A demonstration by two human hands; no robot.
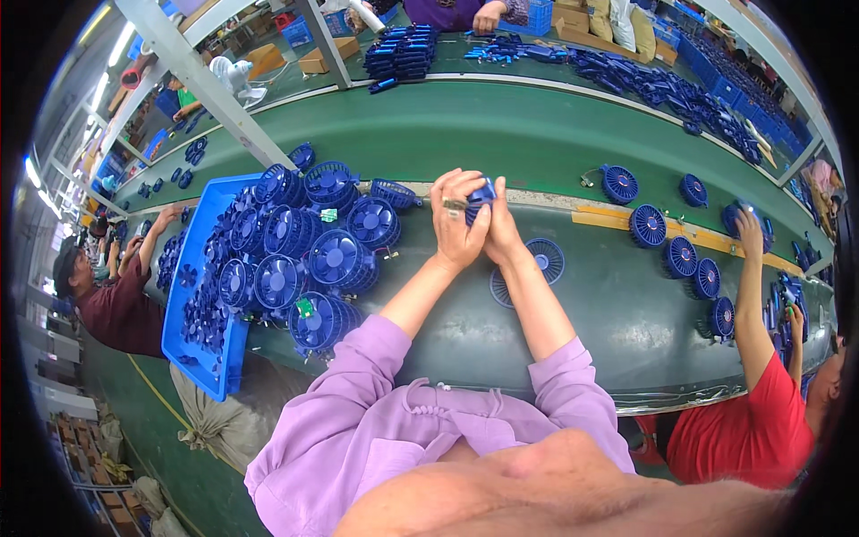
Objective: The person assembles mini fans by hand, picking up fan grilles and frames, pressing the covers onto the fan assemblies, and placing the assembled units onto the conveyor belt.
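Close together over the green work surface, my left hand (459,224) and my right hand (503,229) clasp a blue fan head (481,195) between them. Its ribbed cage shows between the fingers, which cover most of it. Beneath my right wrist a round blue fan grille (545,258) lies flat, with part of another grille (502,288) showing beside my forearm. To my left stand several blue fan heads (336,258) in a stacked group, some with small green circuit boards (306,308) and wires.
A blue tray (234,362) of small fan blades (201,313) sits at the left. Assembled fan heads (648,225) are spread along the right. A green conveyor belt (501,121) runs beyond the ledge. Co-workers work on both sides, one in a red shirt (747,430).
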